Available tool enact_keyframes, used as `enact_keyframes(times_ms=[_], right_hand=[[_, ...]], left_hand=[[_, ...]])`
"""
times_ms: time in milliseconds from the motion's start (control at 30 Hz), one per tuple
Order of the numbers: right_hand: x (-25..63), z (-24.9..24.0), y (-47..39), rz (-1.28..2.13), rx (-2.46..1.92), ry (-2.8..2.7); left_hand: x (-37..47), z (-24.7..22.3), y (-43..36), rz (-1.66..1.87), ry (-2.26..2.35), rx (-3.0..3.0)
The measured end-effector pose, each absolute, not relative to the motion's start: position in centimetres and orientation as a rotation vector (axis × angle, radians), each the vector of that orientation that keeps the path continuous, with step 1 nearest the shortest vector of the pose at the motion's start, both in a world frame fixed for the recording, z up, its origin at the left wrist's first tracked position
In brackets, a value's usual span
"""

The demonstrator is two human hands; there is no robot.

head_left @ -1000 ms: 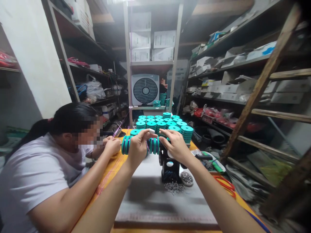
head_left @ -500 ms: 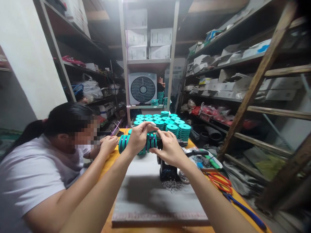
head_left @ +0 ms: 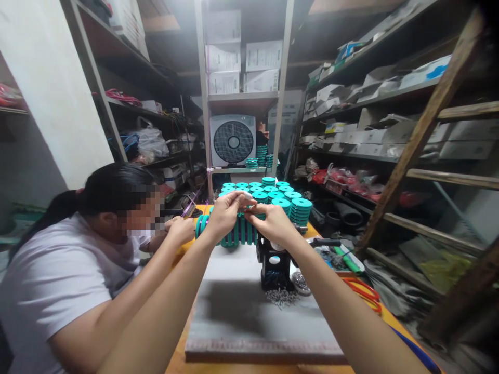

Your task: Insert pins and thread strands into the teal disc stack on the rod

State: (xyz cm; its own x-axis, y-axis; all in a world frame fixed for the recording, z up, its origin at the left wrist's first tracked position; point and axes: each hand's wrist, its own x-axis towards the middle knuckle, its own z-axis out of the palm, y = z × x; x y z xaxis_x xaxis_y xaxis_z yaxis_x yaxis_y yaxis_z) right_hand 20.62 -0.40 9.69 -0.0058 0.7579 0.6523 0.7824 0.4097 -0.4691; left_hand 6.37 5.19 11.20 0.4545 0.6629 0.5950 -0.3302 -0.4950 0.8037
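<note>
Green spools wound with dark purple line sit side by side in a horizontal row in front of a black machine. My left hand is over the top of this row, its thumb and fingers pinched together. From the other side my right hand meets it, thumb and forefinger closed at the spools' upper edge. Whatever lies between the fingertips is too small to make out. Both hands partly cover the row. A pile of small metal pieces lies at the machine's foot, beside a round dish.
Stacks of green spools stand behind my hands. A grey board lies on the yellow table. Red-handled tools rest at the right. Close at the left sits a co-worker. A wooden ladder leans at the right.
My right hand has gone from spread fingers beside the spools to a pinch near my left fingertips. My left hand stays above the row. The view has shifted slightly.
</note>
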Motion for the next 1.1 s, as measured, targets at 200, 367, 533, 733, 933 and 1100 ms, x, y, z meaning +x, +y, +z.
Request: enact_keyframes(times_ms=[200, 367, 533, 733, 933, 1100], right_hand=[[20.2, 9.5, -0.8, 0.053, -1.201, -1.527], [20.4, 8.6, -1.8, 0.262, -1.017, -1.361], [20.0, 8.4, -2.8, 0.439, -0.875, -1.247], [19.4, 8.4, -4.5, 0.552, -0.809, -1.22], [18.5, 7.2, -6.0, 0.575, -0.906, -1.285], [18.5, 5.2, -6.9, 0.628, -1.009, -1.264]], left_hand=[[6.3, 11.4, 5.4, 1.168, 0.315, 1.702], [6.5, 11.2, 5.8, 1.097, 0.244, 1.724], [6.4, 11.1, 5.8, 1.065, 0.246, 1.767], [6.2, 11.4, 5.6, 1.116, 0.307, 1.901], [6.2, 11.5, 5.8, 1.077, 0.336, 1.959], [6.3, 11.7, 5.6, 1.055, 0.367, 1.948]])
